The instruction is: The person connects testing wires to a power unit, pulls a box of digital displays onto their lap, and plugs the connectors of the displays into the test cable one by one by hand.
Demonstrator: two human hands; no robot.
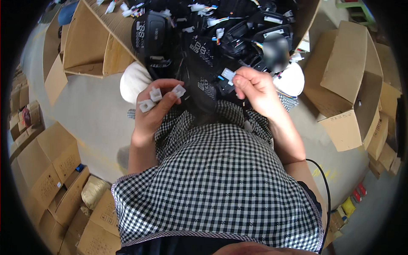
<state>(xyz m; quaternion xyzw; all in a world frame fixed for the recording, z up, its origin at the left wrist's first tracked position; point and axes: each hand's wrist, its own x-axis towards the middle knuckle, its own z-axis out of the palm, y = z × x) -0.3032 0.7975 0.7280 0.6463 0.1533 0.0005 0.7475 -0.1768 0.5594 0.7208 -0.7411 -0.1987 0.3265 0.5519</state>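
Along the carton [112, 22] edge, beside grey floor [97, 110], white-printed black units [151, 36] are heaped; white connectors [156, 94] are held in left hand [149, 121] and right hand [256, 90]

Open cardboard boxes [345, 63], green stool [361, 12], yellow packet [348, 207], grey floor [100, 125]

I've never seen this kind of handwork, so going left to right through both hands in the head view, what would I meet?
Open cardboard box at left → left hand with three white plastic connectors → glossy black panel → single white connector → right hand pinching it → open cardboard box at right.
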